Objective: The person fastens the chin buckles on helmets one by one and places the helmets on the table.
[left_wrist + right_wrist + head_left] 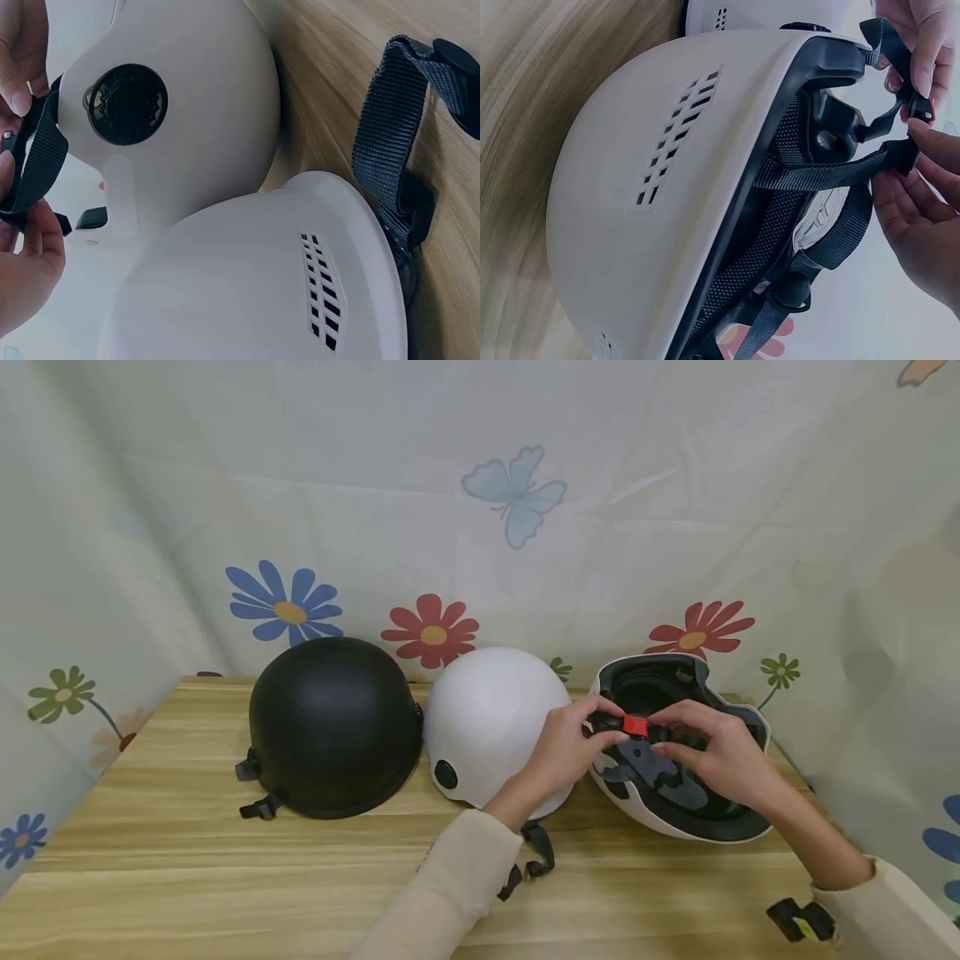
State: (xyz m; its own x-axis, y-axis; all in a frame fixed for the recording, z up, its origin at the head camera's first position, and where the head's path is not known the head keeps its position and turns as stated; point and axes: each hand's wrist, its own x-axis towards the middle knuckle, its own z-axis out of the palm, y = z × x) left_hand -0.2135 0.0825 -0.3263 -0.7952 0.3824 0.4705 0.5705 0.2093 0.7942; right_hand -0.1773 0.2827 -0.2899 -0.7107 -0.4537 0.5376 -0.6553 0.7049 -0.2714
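Observation:
At the right of the head view a white helmet [637, 806] lies with its black-lined inside facing up. Above its opening, a black strap buckle with a red part [635, 725] is held between both hands. My left hand [562, 747] pinches the buckle's left end; my right hand [720, 752] pinches its right end. In the right wrist view, black straps [817, 174] run from the helmet's inside [742, 262] to the fingers of my right hand [922, 217]. The left wrist view shows a strap loop [46, 161] hanging between the hands.
A second white helmet [495, 718] stands dome up at the centre, its strap [542, 850] lying on the wooden table [225, 877]. Left of it is a black helmet [333, 727], dome up. A black object with a yellow mark [801, 920] is beside the right sleeve. A flowered cloth [375, 527] hangs behind.

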